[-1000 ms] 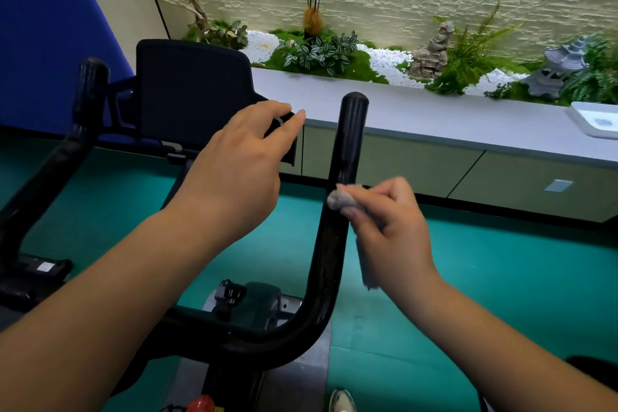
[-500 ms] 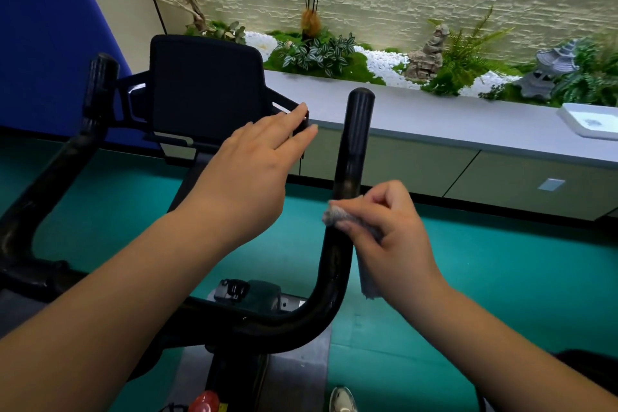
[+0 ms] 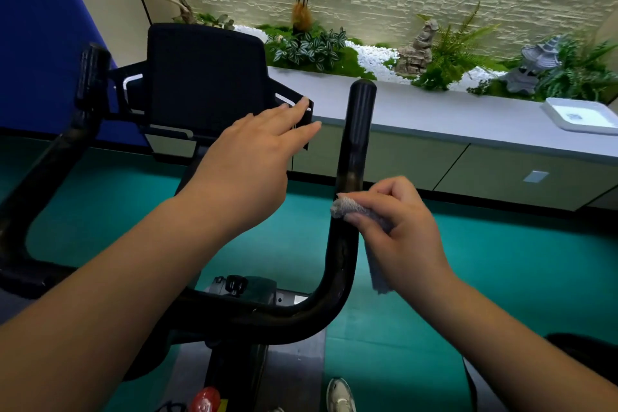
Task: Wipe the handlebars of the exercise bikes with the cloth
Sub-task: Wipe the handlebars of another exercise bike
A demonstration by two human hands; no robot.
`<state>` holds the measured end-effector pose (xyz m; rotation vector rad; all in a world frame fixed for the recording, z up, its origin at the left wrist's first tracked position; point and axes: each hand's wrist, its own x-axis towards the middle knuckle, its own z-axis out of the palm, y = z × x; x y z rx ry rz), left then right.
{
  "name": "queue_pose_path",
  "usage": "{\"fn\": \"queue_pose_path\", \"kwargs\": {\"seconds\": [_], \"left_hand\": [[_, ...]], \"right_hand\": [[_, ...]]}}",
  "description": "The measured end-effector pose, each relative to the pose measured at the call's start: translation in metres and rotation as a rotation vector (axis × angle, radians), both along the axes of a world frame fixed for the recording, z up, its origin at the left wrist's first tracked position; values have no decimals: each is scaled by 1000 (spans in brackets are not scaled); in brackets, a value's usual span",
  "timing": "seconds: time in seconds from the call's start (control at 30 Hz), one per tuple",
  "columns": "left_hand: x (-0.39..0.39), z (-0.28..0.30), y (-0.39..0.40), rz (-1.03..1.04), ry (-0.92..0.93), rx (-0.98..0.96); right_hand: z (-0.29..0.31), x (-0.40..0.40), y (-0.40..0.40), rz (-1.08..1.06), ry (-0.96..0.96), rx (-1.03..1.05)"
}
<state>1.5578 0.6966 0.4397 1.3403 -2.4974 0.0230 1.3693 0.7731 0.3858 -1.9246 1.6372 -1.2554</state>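
- Head view: right hand [image 3: 401, 231] pinching grey cloth [image 3: 347, 207] has slid slightly down the right handlebar [image 3: 351, 157], at 3 o'clock of left hand [image 3: 254, 160]; wiping likely mid-stroke.
- Left hand flat, fingers together, now further onto console [image 3: 204, 77] edge.
- Count: one bike, two handlebar uprights, one cloth, two hands.

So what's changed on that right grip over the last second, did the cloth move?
Barely. The right hand with the grey cloth slipped slightly down the upright right handlebar, staying pressed mid-bar. The left hand opened flatter, fingertips at the edge of the console bracket. Nothing was picked up or let go; most of the apparent shift is the head camera moving.
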Motion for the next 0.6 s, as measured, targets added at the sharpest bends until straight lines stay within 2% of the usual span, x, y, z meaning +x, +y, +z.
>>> {"fn": "queue_pose_path", "kwargs": {"seconds": [0.1, 0.27, 0.4, 0.6], "left_hand": [[-1, 1, -2, 3, 6, -6], [-1, 2, -2, -1, 10, -1], [-1, 2, -1, 7, 12, -1], [-4, 6, -1, 31, 12, 23]], "right_hand": [[7, 0, -31, -121, -37, 31], [-9, 10, -33, -355, -426, 49], [-32, 21, 0, -395, -672, 164], [-20, 13, -49, -404, -914, 209]]}}
